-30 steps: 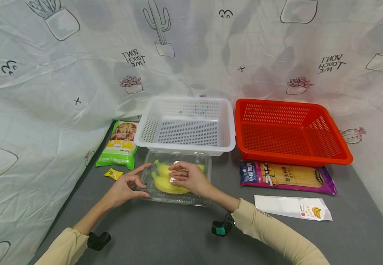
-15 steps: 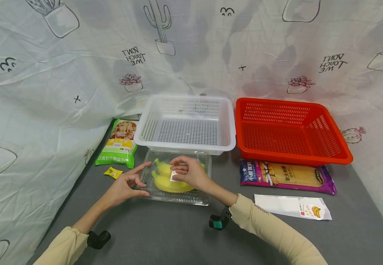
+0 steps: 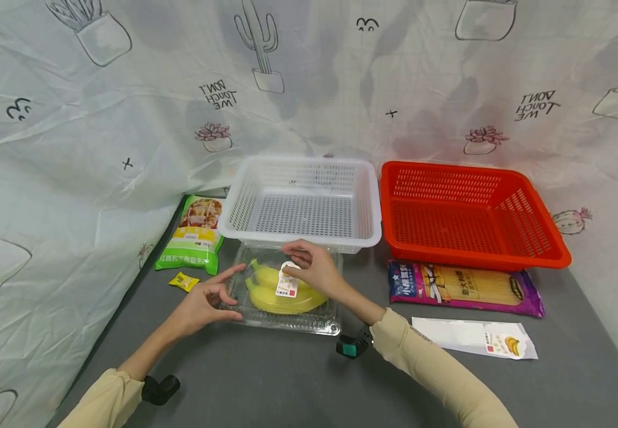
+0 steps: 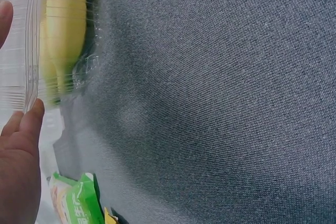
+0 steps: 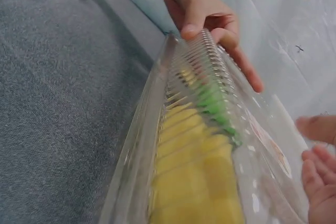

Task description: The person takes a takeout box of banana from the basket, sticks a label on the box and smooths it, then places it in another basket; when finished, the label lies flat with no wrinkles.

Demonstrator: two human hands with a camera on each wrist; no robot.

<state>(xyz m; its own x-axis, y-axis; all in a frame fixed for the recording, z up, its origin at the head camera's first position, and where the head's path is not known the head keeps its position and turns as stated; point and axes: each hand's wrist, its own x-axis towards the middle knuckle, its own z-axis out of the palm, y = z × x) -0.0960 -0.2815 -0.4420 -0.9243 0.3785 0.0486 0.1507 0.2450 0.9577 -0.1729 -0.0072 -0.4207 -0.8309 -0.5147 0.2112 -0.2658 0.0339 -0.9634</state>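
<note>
A clear plastic clamshell box (image 3: pixel 298 324) lies on the grey table with yellow bananas (image 3: pixel 271 300) inside. On its lid is a white label (image 3: pixel 287 287) with a small picture and print. My left hand (image 3: pixel 202 306) grips the box's left side between thumb and fingers; the left wrist view also has this hand (image 4: pixel 20 166) at the box wall. Over the lid, my right hand (image 3: pixel 319 273) has its thumb by the label's top and its fingers loosely bent. In the right wrist view, nothing shows between the fingers of that hand (image 5: pixel 323 177).
Behind the box stands a white basket (image 3: pixel 299 241), with a red basket (image 3: pixel 472 257) to its right. A noodle packet (image 3: pixel 464 288) and a white paper strip (image 3: pixel 453 333) lie at right. At left are a green food bag (image 3: pixel 191 235) and a small yellow packet (image 3: pixel 183 281).
My right hand has moved back and slightly right across the lid, uncovering the label and more of the bananas. The left hand has kept its place on the box.
</note>
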